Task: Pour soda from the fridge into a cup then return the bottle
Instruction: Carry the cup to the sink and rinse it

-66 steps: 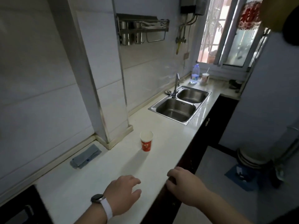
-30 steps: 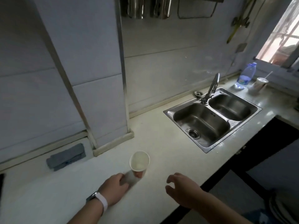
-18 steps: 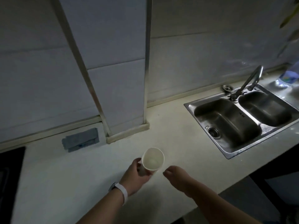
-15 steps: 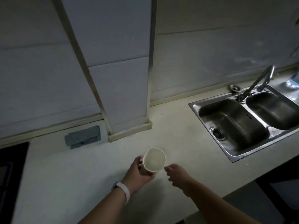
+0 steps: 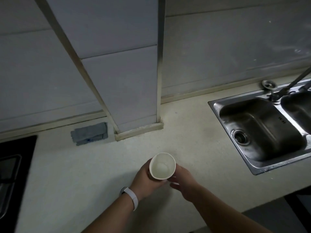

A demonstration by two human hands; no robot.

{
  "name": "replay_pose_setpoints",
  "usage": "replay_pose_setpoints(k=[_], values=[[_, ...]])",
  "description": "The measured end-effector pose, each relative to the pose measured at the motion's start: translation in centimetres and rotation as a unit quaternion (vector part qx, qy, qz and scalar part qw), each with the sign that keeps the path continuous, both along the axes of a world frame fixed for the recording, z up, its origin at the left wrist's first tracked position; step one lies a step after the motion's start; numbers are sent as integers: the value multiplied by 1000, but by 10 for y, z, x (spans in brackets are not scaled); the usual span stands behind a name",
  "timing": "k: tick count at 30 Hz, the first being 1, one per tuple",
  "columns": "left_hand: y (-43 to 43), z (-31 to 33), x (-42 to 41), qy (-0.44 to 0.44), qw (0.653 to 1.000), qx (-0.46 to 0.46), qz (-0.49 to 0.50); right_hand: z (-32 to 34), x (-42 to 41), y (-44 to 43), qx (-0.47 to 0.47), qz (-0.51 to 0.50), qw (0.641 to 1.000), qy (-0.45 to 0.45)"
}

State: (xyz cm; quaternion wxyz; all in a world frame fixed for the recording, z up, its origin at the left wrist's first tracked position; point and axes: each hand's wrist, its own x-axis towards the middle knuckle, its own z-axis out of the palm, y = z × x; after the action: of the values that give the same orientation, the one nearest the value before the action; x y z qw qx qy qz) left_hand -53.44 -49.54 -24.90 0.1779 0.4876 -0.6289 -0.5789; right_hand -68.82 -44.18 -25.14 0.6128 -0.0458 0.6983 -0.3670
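Observation:
A paper cup (image 5: 162, 166), white inside and empty, is lifted above the pale countertop (image 5: 104, 165), its mouth turned up toward me. My left hand (image 5: 144, 179), with a white band on the wrist, is wrapped around the cup's side from the left. My right hand (image 5: 182, 179) touches the cup's right side and underside, fingers curled against it. No soda bottle and no fridge are in view.
A tiled pillar (image 5: 131, 73) juts onto the counter behind the cup. A grey folded cloth (image 5: 90, 133) lies left of it. A steel double sink (image 5: 262, 128) with a tap (image 5: 289, 86) sits to the right. A black hob (image 5: 11, 169) is at the left edge.
My left hand took the cup off the counter and lifted it. My right hand has moved in from the counter's edge and now touches the cup. The view has swung left and down.

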Motion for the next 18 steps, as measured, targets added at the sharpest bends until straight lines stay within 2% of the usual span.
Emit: replay_pose_setpoints(k=[6,18], values=[[-2,10,-5,13,1000,-15,-12,10,-3,4,-22,-31,999,-15],[16,57,-43,81,988,-48,-120,55,-24,56,-89,-159,983,-32]])
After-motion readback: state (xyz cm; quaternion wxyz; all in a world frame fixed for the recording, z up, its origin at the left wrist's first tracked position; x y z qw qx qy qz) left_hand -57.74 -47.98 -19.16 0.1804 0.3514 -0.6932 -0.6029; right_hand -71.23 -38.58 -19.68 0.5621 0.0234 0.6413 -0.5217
